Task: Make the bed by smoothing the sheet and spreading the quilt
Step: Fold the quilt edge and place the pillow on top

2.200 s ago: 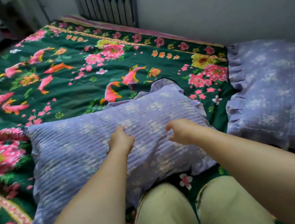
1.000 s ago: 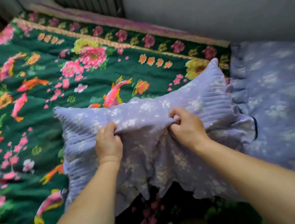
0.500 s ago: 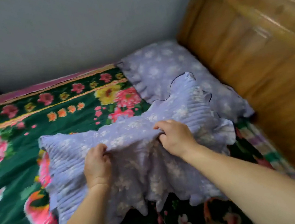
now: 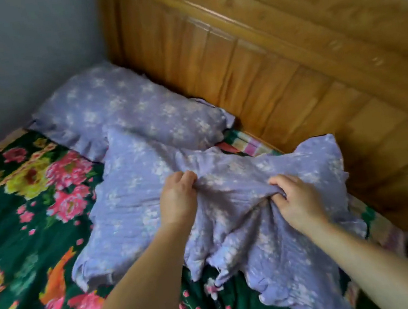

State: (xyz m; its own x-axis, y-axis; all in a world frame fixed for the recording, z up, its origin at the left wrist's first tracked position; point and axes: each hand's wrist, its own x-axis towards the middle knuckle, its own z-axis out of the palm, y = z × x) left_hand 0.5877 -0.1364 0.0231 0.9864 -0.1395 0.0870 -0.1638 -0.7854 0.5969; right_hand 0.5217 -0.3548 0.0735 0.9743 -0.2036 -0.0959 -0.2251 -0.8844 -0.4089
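A lilac flowered pillow [image 4: 132, 211] with a frilled edge hangs bunched over the green floral quilt [image 4: 20, 232]. My left hand [image 4: 177, 197] grips a fold of its cover near the middle. My right hand [image 4: 295, 199] grips the cover further right, fingers curled into the cloth. The pillow's right corner sticks up close to the headboard. A second lilac pillow [image 4: 123, 108] lies flat in the bed's far corner, and the held pillow overlaps its near edge.
A wooden headboard [image 4: 276, 60] runs along the right side. A grey wall [image 4: 12, 50] closes off the far side. A strip of checked sheet [image 4: 243, 146] shows between the pillows and the headboard.
I took hold of the pillow with both hands, lifted it and carried it to the right toward the headboard. It now overlaps the second pillow.
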